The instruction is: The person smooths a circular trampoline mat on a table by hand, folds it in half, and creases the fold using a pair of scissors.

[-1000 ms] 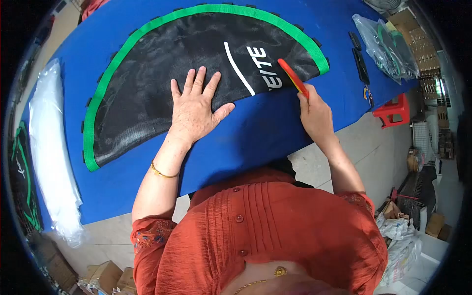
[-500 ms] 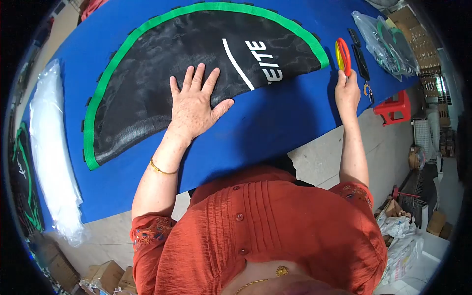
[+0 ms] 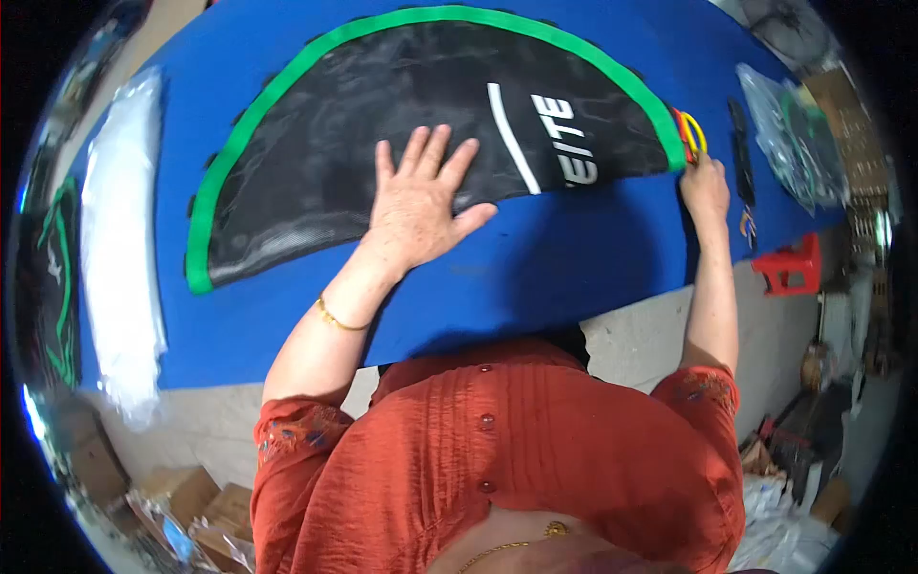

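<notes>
A folded black mesh sheet (image 3: 316,143) with a green border and white lettering forms a half circle on the blue-covered table. My left hand (image 3: 416,206) lies flat on it near the straight fold, fingers spread. At the sheet's right corner, my right hand (image 3: 706,191) is closed round the near end of red-and-yellow-handled scissors (image 3: 696,139). Their handle loops point away from me, beside the green border, and the blades do not show.
Clear plastic film (image 3: 122,230) lies along the table's left side. To the right are a black tool (image 3: 741,153) and a plastic bag (image 3: 794,143) with green-edged pieces. A red stool (image 3: 792,266) stands beyond the table edge.
My right hand has brought the scissors closer to the green border at the sheet's right corner. The whole view has shifted a little. My left hand stays flat on the mesh.
</notes>
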Demonstrator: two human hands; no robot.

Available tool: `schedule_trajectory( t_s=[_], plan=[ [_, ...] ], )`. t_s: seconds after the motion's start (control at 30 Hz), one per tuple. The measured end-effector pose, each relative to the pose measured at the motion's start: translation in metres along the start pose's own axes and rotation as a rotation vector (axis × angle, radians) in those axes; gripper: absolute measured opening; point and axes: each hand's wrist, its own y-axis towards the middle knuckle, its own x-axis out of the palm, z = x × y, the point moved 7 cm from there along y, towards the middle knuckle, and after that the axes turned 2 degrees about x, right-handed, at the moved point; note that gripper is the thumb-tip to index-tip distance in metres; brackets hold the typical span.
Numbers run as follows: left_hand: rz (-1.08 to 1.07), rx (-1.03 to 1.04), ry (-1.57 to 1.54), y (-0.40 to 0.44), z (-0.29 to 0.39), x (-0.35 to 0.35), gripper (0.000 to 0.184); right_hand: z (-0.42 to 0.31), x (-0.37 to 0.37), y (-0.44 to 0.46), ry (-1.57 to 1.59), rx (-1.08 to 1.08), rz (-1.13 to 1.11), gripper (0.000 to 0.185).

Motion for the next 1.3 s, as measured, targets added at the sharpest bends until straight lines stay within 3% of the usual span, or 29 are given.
schedule_trajectory(
  t_s=[0.2,0.33,0.47,0.6,0.8,0.9,1.1,1.2,1.3],
  plan=[
    [0.046,0.029,-0.015,-0.001,-0.004,0.005,0.089,-0.005,0.006,0.001,-0.243,-0.055,-0.034,0.041],
    [0.070,0.039,0.014,-0.001,-0.004,0.008,0.090,-0.027,-0.024,-0.018,-0.137,-0.101,0.138,0.040],
    [0.084,0.042,0.033,-0.002,-0.006,0.012,0.090,-0.063,-0.070,-0.050,0.095,-0.350,0.472,0.037],
    [0.083,0.043,0.066,-0.002,-0.006,0.016,0.091,-0.105,-0.101,-0.088,0.343,-0.614,0.579,0.029],
    [0.080,0.041,0.077,-0.002,-0.007,0.017,0.092,-0.180,-0.110,-0.164,0.601,-0.887,0.215,0.036],
    [0.084,0.043,0.076,-0.001,-0.007,0.016,0.092,-0.205,-0.097,-0.196,0.700,-0.997,0.111,0.031],
    [0.088,0.046,0.066,-0.002,-0.007,0.017,0.092,-0.229,-0.086,-0.216,0.661,-1.036,-0.089,0.020],
    [0.074,0.044,0.064,-0.002,-0.006,0.016,0.092,-0.209,-0.096,-0.214,0.694,-1.207,-0.362,0.012],
    [0.083,0.046,0.053,-0.002,-0.006,0.013,0.091,-0.159,-0.087,-0.215,0.691,-0.984,-1.145,0.016]
  ],
)
